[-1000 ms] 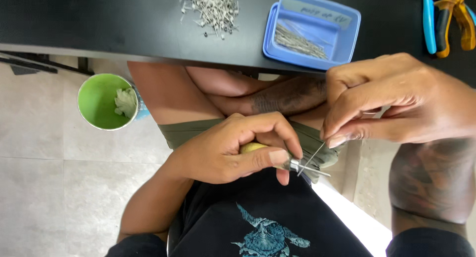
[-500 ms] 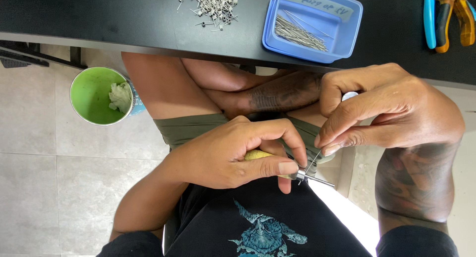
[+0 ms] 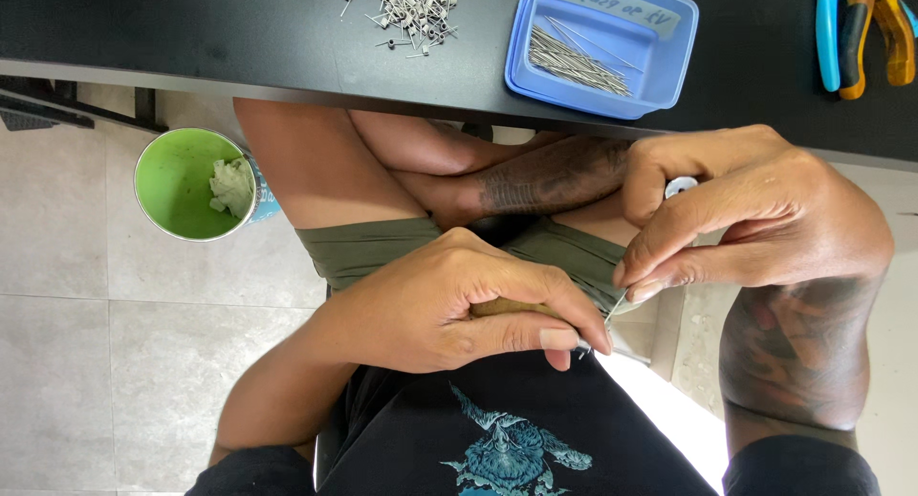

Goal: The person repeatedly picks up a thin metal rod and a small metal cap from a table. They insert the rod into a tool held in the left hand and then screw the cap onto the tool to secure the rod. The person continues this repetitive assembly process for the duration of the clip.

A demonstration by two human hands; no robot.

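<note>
Head view, looking down over the lap: left hand point(image 3: 459, 309) curled into a fist round a yellowish tool handle point(image 3: 512, 308), fingers point(image 3: 564, 309) pressed tight together over it, thumb laid along the front, a short metal tip point(image 3: 585, 346) just showing past the thumbnail. Right hand point(image 3: 755, 219) close beside, its thumb and forefinger pinching the upper end of a thin wire point(image 3: 615, 307), other fingers folded in; something small and white point(image 3: 681, 185) tucked in the palm, kind impossible to tell. Wire slanting down and to the left from the right fingertips, long axis steep, lower end near or at the tool tip, contact too fine to make out. Both hands held over the thighs, below the edge of the black surface point(image 3: 191, 37), right hand nearer the wire's free length, left hand nearer its lower end. On the surface, well apart from the hands: a heap of small coiled wire pieces point(image 3: 411, 6), a blue tray point(image 3: 660, 66) with a bundle of straight wires point(image 3: 574, 61), blue and orange pliers point(image 3: 856, 27) at the far right. On the tiled floor, a green cup point(image 3: 172, 176) with a crumpled scrap point(image 3: 229, 185) inside.
</note>
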